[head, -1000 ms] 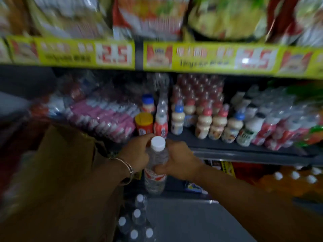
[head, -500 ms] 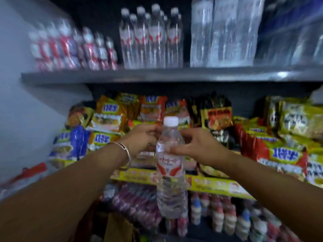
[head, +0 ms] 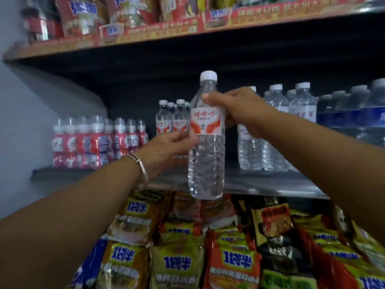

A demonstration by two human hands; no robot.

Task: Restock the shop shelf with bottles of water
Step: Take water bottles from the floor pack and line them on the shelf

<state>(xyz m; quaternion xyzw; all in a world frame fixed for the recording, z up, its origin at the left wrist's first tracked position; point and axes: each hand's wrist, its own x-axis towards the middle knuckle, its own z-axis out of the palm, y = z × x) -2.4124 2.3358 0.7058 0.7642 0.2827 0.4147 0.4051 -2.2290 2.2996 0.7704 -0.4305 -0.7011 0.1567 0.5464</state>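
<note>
I hold a clear water bottle [head: 206,159] with a white cap and a red-and-white label upright in front of the dark shelf [head: 260,184]. My right hand [head: 237,107] grips its shoulder from the right. My left hand [head: 168,147], with a silver bangle on the wrist, pinches its middle from the left. Behind the bottle, several bottles of the same kind [head: 173,117] stand at the back of the shelf. The bottle's base hangs just below the shelf's front edge.
Small red-and-pink drink bottles [head: 98,140] fill the shelf's left end. Wrapped packs of larger water bottles [head: 277,130] and blue-labelled bottles [head: 354,119] stand to the right. Snack packets [head: 187,247] crowd the shelf below; more packets [head: 116,15] sit above. A grey wall [head: 31,122] is at left.
The bottle has risen from the low drinks shelf, past the snack shelf, up to the water shelf. My left hand slid from the neck down to the bottle's middle.
</note>
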